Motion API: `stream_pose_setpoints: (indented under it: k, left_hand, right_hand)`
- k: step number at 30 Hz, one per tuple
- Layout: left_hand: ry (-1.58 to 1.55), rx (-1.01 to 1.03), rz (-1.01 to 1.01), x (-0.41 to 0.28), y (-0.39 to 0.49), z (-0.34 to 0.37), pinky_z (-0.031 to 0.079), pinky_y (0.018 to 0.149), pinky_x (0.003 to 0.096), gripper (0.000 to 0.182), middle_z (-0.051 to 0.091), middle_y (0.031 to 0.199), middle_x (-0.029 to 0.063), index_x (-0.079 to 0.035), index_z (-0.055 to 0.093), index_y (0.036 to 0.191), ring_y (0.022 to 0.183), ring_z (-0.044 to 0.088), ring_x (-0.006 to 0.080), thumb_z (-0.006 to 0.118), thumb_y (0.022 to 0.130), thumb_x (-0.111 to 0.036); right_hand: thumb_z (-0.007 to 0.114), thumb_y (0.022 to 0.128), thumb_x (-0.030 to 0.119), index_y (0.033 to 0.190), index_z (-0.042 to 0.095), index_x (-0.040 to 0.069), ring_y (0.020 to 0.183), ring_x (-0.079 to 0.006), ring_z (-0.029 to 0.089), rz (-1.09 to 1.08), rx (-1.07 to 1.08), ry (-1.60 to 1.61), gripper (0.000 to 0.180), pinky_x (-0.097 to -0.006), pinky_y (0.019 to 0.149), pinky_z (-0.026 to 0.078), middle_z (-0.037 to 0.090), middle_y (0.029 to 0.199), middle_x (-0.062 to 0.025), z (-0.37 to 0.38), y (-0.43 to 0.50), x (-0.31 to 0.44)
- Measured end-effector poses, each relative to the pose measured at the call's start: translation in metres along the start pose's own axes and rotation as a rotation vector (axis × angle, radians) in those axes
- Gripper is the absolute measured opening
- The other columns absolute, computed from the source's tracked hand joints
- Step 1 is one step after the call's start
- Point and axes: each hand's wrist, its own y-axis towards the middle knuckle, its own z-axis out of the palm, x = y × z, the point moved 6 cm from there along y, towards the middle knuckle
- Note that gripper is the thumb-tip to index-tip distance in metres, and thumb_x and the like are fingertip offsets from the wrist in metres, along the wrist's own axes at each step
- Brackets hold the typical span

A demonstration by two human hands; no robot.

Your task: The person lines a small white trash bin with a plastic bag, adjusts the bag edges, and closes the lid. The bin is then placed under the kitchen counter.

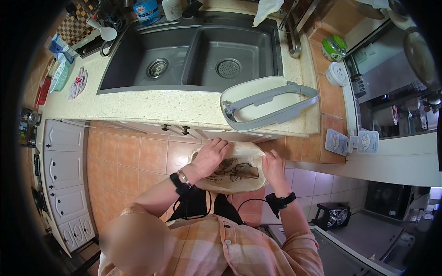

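Observation:
Both my hands are on a cream translucent plastic bag [238, 185], held in front of my body just below the counter edge. It is spread into an oval opening, with a dark printed drawing and writing showing inside. My left hand [211, 157] lies over its upper left rim, fingers curled on the film. At the right rim, my right hand [274, 168] pinches the edge. Whether a rigid container is under the film, I cannot tell. Above my hands, a white oval container [255, 85] with a tilted grey plastic frame [285, 115] rests on the counter.
A dark double-basin sink [228, 45] is set into the speckled countertop [155, 107]. Bottles, including a blue one [146, 12], stand behind it. A folded cloth [78, 84] and green basket [59, 76] lie left. A green-lidded jar [334, 47] and white tub [336, 74] stand right.

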Motion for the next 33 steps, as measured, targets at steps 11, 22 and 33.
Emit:
stream_pose_setpoints:
  k: [11, 22, 33]
  left_hand:
    - [-0.143, 0.022, -0.184, 0.043, -0.014, 0.008, 0.044, 0.092, 0.0388, 0.044, 0.053, 0.114, 0.015, -0.002, 0.053, 0.115, 0.106, 0.05, 0.0328, 0.062, 0.073, -0.006]
    - [-0.127, -0.212, -0.308, 0.073, -0.029, 0.014, 0.051, 0.067, 0.0391, 0.019, 0.062, 0.092, 0.0142, -0.002, 0.063, 0.095, 0.077, 0.061, 0.0335, 0.059, 0.076, -0.001]
    - [-0.088, -0.517, -0.563, 0.094, -0.027, 0.03, 0.051, 0.058, 0.0397, 0.006, 0.064, 0.076, 0.0172, -0.003, 0.066, 0.082, 0.065, 0.062, 0.0343, 0.064, 0.078, -0.006]
  right_hand:
    - [0.058, 0.081, 0.01, 0.088, 0.061, 0.001, 0.073, -0.0377, 0.058, 0.122, 0.019, 0.001, 0.012, -0.0464, 0.064, 0.047, 0.057, 0.084, -0.0162, 0.011, -0.011, -0.015]
    - [0.058, 0.079, 0.007, 0.081, 0.061, 0.001, 0.066, -0.0382, 0.056, 0.055, -0.133, -0.007, 0.007, -0.0447, 0.059, 0.045, 0.055, 0.072, -0.0154, 0.0, 0.006, -0.01]
    - [0.057, 0.08, 0.008, 0.078, 0.06, 0.001, 0.067, -0.0393, 0.057, 0.074, -0.139, 0.009, 0.008, -0.0466, 0.059, 0.046, 0.056, 0.075, -0.0167, 0.017, 0.029, -0.032]
